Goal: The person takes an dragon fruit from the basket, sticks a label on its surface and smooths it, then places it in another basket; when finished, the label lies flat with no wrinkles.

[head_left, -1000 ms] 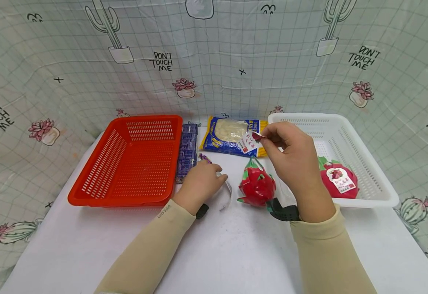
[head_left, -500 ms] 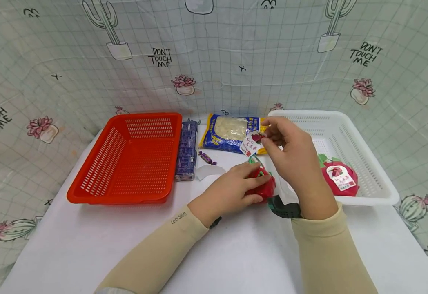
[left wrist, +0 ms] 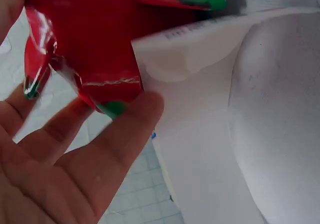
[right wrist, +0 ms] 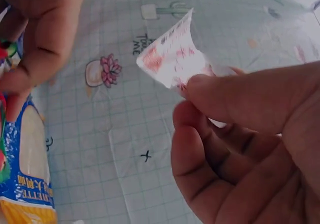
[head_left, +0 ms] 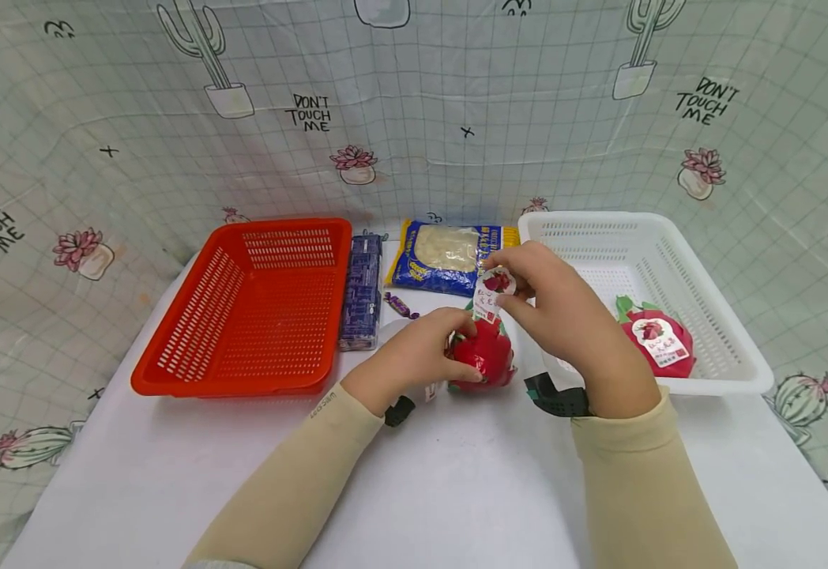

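My left hand (head_left: pixel 417 352) grips a glossy red dragon fruit (head_left: pixel 488 357) with green tips, thumb at the near side and fingers over the far left side. In the left wrist view the dragon fruit (left wrist: pixel 95 39) sits above the spread fingers. My right hand (head_left: pixel 563 304) pinches a white sticker (head_left: pixel 491 296) with a dragon fruit print, just above the fruit. Seen from the right wrist, the sticker (right wrist: pixel 172 57) curls up from the thumb and forefinger. White backing paper (left wrist: pixel 190 99) lies beside the left thumb.
A red basket (head_left: pixel 145 379) stands on the left, a white basket (head_left: pixel 727 336) on the right. Inside the white one is a labelled dragon fruit (head_left: pixel 659 341). Behind my hands lie a purple box (head_left: pixel 362 296), a purple wrapped candy (head_left: pixel 401 305) and a blue-yellow food packet (head_left: pixel 442 257).
My left hand has moved right from beside the candy, taken hold of the dragon fruit and turned it slightly leftward. The right hand has lowered the sticker towards the fruit.
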`<action>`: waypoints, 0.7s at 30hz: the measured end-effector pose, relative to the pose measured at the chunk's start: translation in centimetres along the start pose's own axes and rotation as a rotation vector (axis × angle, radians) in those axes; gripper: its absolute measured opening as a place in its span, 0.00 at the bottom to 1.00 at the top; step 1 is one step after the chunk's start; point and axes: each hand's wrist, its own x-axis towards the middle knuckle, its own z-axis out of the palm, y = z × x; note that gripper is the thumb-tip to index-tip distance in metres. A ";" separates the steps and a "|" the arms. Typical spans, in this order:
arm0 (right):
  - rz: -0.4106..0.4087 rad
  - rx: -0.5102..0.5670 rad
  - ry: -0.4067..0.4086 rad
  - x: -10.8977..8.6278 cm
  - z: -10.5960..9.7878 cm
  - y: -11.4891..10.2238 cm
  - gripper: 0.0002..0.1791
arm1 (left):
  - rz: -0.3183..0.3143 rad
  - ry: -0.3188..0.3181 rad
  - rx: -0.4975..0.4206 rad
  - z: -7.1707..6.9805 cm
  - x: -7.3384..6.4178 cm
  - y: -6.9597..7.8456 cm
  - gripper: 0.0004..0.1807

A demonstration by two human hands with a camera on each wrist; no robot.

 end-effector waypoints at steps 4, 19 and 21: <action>-0.018 -0.025 -0.100 0.1 0.3 0.2 0.23 | 0.002 -0.044 -0.082 -0.6 -0.2 -0.5 0.40; 0.037 -0.139 -0.327 -0.1 3.1 1.6 0.26 | -0.001 -0.036 -0.116 -1.0 -0.2 -1.7 0.44; 0.056 -0.156 -0.334 0.0 3.4 1.5 0.27 | 0.004 -0.035 -0.115 -1.0 -0.1 -1.7 0.44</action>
